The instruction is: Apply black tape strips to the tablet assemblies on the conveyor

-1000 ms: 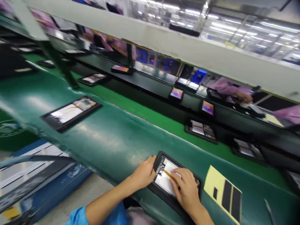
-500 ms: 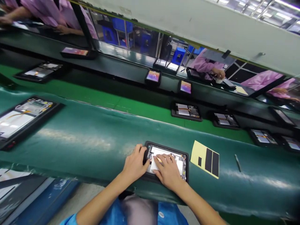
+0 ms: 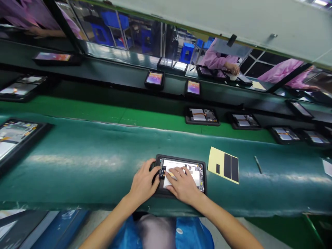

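Observation:
An opened tablet [image 3: 204, 174] in a black tray lies in front of me, its white inner plate and circuit parts facing up. My left hand [image 3: 145, 180] rests at the tray's left edge, thumb and fingers apart, the fingertips touching the edge. Across the white plate lies my right hand [image 3: 183, 185], fingers stretched out and covering part of an orange strip. What is under the right fingertips is hidden. Right of the tray is a yellow backing sheet [image 3: 213, 159] with black adhesive strips [image 3: 230, 167] on it. Farther right lies a thin pen-like tool [image 3: 258, 164].
Another opened tablet [image 3: 15, 138] lies at the left. Several trays with tablets, one here [image 3: 202, 115], stand on the green belt [image 3: 135, 116]. Lit tablets [image 3: 154, 78] stand on the ledge beyond. Co-workers in pink sleeves [image 3: 216, 58] sit across, under a pale overhead panel [image 3: 181, 17].
The view has turned, so the scene sits shifted left and levelled. My right hand stays on the white plate. My left hand stays at the tray's left edge, baring more of a black part there.

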{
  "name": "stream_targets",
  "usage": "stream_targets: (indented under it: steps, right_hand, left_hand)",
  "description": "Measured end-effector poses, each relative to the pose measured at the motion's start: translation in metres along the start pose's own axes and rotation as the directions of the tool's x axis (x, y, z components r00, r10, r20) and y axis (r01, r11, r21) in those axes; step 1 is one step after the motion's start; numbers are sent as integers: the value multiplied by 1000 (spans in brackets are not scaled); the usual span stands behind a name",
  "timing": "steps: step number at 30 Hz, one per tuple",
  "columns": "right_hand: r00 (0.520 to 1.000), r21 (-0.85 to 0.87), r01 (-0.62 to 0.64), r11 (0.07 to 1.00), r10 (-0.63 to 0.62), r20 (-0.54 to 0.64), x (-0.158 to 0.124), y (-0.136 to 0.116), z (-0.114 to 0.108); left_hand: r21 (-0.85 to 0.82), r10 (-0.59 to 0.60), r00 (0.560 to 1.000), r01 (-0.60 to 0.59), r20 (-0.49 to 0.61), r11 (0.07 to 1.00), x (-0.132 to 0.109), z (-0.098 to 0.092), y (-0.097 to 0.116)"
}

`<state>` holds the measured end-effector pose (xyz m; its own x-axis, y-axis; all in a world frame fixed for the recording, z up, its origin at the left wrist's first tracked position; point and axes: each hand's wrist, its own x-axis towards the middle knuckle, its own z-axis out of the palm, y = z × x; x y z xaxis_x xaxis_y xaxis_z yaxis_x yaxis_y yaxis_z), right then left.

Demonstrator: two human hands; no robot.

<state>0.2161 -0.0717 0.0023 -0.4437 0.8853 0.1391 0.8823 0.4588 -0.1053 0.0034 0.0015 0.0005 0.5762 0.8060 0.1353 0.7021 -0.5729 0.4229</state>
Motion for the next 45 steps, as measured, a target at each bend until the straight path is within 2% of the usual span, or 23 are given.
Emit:
stream_targets:
  steps: [3,6,10,19,29,35,38,45]
  right_hand:
    - [1000,2,0,1000,0,-5,0,0,1]
    - [1000,5,-7,1000,7,-8,0,-1,1]
    - [1000,20,-13,1000,13,-6,0,-1,1]
    - [998,64,28,998,-31,46,1,3,-3]
    - [995,120,39,992,-50,90,3,15,-11]
    - [999,173,31,984,-34,16,1,15,-11]
    - [999,156,41,987,-40,-10,0,16,-8]
    - [998,27,64,998,-64,22,2,6,-6]
  left_hand:
    - [62,185,983,-185,-5,981,-12,-1,-3]
    - [118,250,966,-257,73,959,-18,-1,-2]
    - [141,221,966,-240,136,961,-18,0,-1]
    - [178,258,959,-276,118,944,-22,4,-5]
    - [155,230,961,-253,152,955,-22,4,-5]
    - [192,216,961,-248,172,950,-22,2,-1]
    - [209,230,962,-258,150,943,-23,3,-1]
    - [222,299,954,-291,-1,931,-25,6,-5]
